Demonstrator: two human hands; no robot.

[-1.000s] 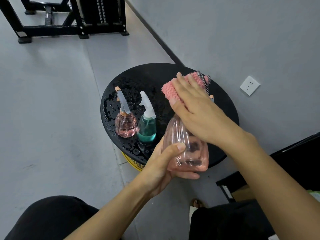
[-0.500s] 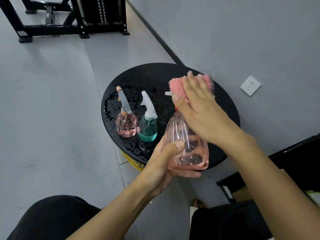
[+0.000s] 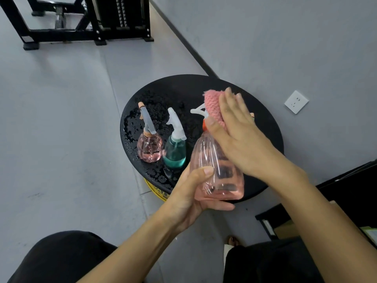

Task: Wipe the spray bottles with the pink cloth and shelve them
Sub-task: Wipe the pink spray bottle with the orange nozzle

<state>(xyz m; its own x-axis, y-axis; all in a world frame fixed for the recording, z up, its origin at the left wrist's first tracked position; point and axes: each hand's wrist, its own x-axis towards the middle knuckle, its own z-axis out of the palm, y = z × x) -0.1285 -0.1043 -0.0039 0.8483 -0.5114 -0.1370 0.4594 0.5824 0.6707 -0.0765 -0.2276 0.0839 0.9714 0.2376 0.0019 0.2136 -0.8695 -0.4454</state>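
The black round table (wet) bears small pink bottle and teal bottle.

Sprayer head of large pink spray bottle: mostly under pink cloth and right hand; white trigger tip shows.
Pink cloth: largely covered by right hand.
Yellow base: nearly all beneath black tabletop.
Black frame: cut by top edge.
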